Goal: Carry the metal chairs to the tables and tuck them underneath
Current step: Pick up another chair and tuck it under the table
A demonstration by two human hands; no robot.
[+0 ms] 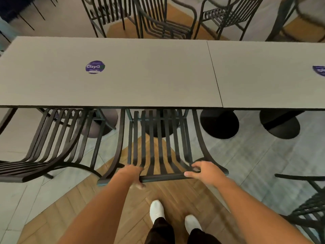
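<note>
A black slatted metal chair (158, 141) stands right in front of me, its seat pushed under the near edge of the grey table (123, 81). My left hand (133, 175) is curled around the left end of the chair's top back rail. My right hand (202, 171) rests on the rail's right end, thumb under it and fingers loosely spread over the slats. The front of the seat is hidden by the tabletop.
A second metal chair (52, 143) sits tucked at the left. Another chair (309, 205) stands at the right edge. A second table (272, 76) adjoins on the right, with round black bases (219, 124) below. Several chairs (158, 20) line the far side. My white shoes (156, 210) are on wood flooring.
</note>
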